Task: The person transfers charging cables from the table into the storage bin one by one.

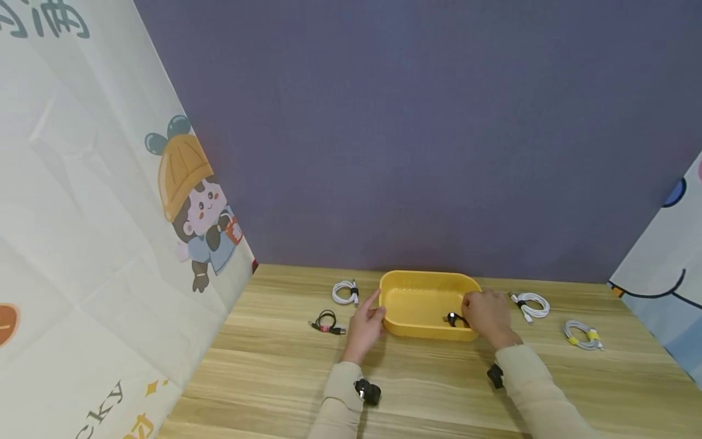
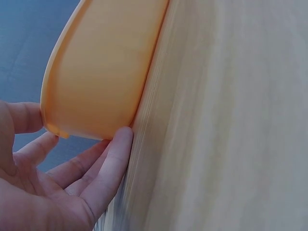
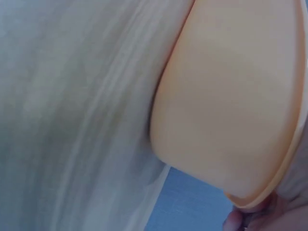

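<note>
A yellow plastic basin point(image 1: 417, 331), long with rounded corners, stands on the wooden table between both hands. My left hand point(image 1: 365, 329) is at its left end. In the left wrist view the thumb point(image 2: 26, 117) meets the rim, while the fingers point(image 2: 118, 149) lie against the outer end wall. My right hand point(image 1: 488, 312) bends over the basin's right rim, palm down, its fingertips mostly hidden. The right wrist view shows fingers point(image 3: 234, 220) close under the rim. A small black cable point(image 1: 454, 319) with a metal-tipped plug lies inside the basin, partly covered by the right hand.
Left of the basin lie a coiled white cable point(image 1: 344, 292) and a black cable point(image 1: 327, 323) with a red tie. To the right are a white coiled cable point(image 1: 533, 305) and a grey one point(image 1: 582, 335) with yellow ties. A dark wall panel point(image 1: 428, 152) rises behind.
</note>
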Demonstrator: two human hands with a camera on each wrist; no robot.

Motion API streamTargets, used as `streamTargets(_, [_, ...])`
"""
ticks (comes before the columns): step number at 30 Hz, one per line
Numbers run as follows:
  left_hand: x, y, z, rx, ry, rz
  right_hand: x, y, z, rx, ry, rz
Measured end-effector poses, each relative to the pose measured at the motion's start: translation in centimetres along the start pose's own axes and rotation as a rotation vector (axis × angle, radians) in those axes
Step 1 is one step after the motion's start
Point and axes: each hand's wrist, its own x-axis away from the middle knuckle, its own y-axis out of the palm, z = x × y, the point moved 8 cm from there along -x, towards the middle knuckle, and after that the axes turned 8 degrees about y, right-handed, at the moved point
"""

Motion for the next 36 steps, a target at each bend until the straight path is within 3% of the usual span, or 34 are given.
streamTargets(14, [-0.1,0.2,0.1,-0.011,0.012,-0.017,0.8,-0.6,0.8,-0.165,0.010,0.146])
streamTargets(36, [-0.1,0.1,-0.1,-0.080,0.023,-0.014,0.6,-0.6,1.2,-0.251,0.009,0.159])
